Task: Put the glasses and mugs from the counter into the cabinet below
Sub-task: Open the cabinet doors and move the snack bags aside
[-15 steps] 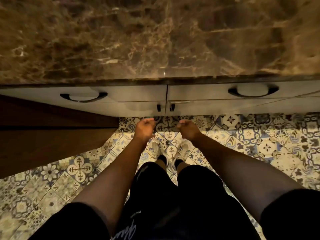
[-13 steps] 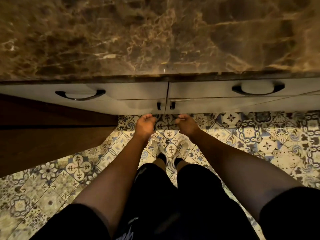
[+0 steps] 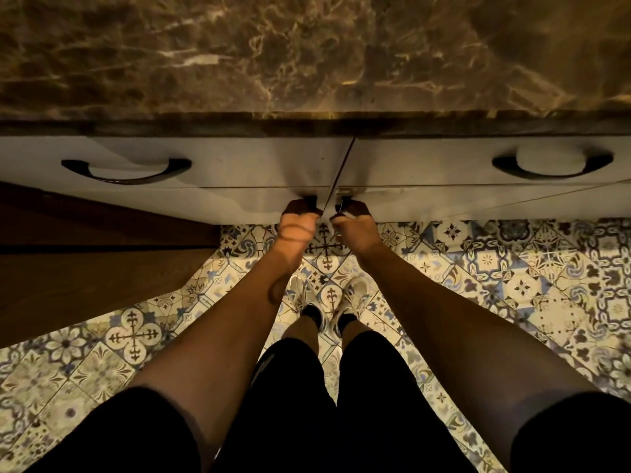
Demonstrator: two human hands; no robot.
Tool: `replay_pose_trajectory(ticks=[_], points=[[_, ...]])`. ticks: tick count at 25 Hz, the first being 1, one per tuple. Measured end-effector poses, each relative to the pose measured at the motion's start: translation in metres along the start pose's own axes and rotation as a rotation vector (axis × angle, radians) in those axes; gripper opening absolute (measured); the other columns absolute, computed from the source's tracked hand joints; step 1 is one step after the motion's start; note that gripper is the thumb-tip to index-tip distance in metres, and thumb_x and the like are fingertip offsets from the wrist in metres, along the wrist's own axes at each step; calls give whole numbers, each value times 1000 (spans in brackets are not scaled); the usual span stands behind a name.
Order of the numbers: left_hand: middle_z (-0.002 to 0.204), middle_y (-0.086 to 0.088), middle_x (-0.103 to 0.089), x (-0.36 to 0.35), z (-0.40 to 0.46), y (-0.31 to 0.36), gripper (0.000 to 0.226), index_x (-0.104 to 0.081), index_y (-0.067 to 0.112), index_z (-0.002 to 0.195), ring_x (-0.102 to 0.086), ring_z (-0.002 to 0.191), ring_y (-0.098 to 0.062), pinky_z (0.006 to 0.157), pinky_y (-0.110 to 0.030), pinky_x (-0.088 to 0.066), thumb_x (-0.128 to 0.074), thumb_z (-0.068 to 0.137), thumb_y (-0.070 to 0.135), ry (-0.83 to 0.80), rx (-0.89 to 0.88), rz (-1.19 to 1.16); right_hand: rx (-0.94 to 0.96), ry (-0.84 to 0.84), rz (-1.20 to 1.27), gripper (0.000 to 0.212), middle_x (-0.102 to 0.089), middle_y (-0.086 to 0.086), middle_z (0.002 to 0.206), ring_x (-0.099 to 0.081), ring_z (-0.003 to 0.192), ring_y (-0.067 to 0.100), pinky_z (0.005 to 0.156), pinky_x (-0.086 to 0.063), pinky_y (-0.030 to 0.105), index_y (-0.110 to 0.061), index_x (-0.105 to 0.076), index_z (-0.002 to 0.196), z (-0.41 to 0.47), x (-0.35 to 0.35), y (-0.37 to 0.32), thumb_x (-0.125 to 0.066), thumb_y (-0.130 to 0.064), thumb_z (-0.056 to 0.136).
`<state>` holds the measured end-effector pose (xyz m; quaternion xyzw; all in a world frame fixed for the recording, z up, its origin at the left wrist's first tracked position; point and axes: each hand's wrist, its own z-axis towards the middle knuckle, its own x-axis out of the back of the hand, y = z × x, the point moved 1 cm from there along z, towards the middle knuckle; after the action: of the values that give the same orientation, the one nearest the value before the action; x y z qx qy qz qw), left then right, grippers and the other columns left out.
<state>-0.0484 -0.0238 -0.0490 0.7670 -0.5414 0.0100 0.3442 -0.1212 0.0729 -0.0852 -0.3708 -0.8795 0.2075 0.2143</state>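
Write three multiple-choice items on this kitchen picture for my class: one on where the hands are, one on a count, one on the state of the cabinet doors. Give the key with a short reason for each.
1. Where are the left hand and the right hand?
A. On the marble countertop
B. At the two small door handles where the cabinet doors meet
C. On the curved drawer pulls

2. How many curved drawer pulls show under the countertop?
A. Two
B. Three
C. Four

3. What state are the cabinet doors in?
A. Swung wide open
B. Taken off
C. Shut or barely parted, not yet swung open

Key:
1 B: each hand reaches one small dark handle beside the centre seam.
2 A: one left pull and one right pull.
3 C: the door fronts lie in line and no cabinet interior shows.
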Motion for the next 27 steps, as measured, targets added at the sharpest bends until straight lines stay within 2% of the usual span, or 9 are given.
replay_pose_trajectory(ticks=[3,6,8,11,12,15,19,23,27], points=[[82,1,-48,-5,8,-2,16,-61,11,113,-50,76,-16,57,-12,-40,-54,102,21,10,68,-101,37,11,-69,24,-61,9,89,-60,88,27,84,-54,45,-2,-59,106,-5,-1,4,-63,-18,88],[90,-13,-54,-7,5,-12,18,-54,10,82,-51,82,-23,72,-29,-41,-60,98,17,33,104,-239,77,45,-139,48,-61,14,107,-63,102,31,92,-56,52,-4,-50,130,-13,-3,10,-62,-25,88],[84,-14,-51,-10,3,-17,26,-45,15,75,-48,78,-24,70,-34,-39,-60,96,13,53,71,-273,124,29,-140,49,-62,20,112,-64,102,34,90,-57,52,-6,-46,132,-15,-2,17,-61,-24,89],[77,-4,-47,-14,-5,-23,8,-48,12,96,-45,68,-16,61,-29,-39,-56,98,13,45,38,-291,170,-10,-162,42,-64,25,109,-60,87,29,81,-56,52,-9,-41,132,-22,2,25,-57,-17,94],[80,-2,-48,-14,-10,-27,12,-46,11,107,-46,69,-14,62,-29,-41,-55,99,14,44,37,-288,180,-22,-166,42,-64,21,105,-59,85,27,81,-57,52,-10,-40,134,-26,4,28,-56,-15,96],[98,-8,-55,-19,-20,-40,28,-43,9,124,-53,83,-20,79,-38,-50,-54,98,13,46,11,-297,193,-35,-201,41,-61,7,95,-61,83,25,80,-58,46,-11,-40,135,-31,11,41,-55,-13,97],[112,-20,-59,-31,-38,-65,32,-39,8,127,-53,84,-22,70,-38,-46,-52,97,8,70,-4,-326,233,-46,-249,39,-66,15,113,-67,98,33,89,-57,53,-15,-45,130,-39,20,61,-57,-17,93],[113,-10,-56,-42,-58,-92,34,-39,14,130,-55,84,-16,68,-31,-49,-54,99,12,138,-39,-299,275,-57,-283,38,-66,13,119,-67,106,34,92,-57,51,-18,-47,130,-51,33,91,-58,-17,93],[118,-8,-57,-50,-69,-118,39,-42,18,121,-61,109,-31,97,-48,-54,-66,91,15,203,-62,-285,321,-60,-332,38,-64,12,125,-66,108,35,93,-56,53,-17,-47,131,-59,48,123,-59,-15,95]])
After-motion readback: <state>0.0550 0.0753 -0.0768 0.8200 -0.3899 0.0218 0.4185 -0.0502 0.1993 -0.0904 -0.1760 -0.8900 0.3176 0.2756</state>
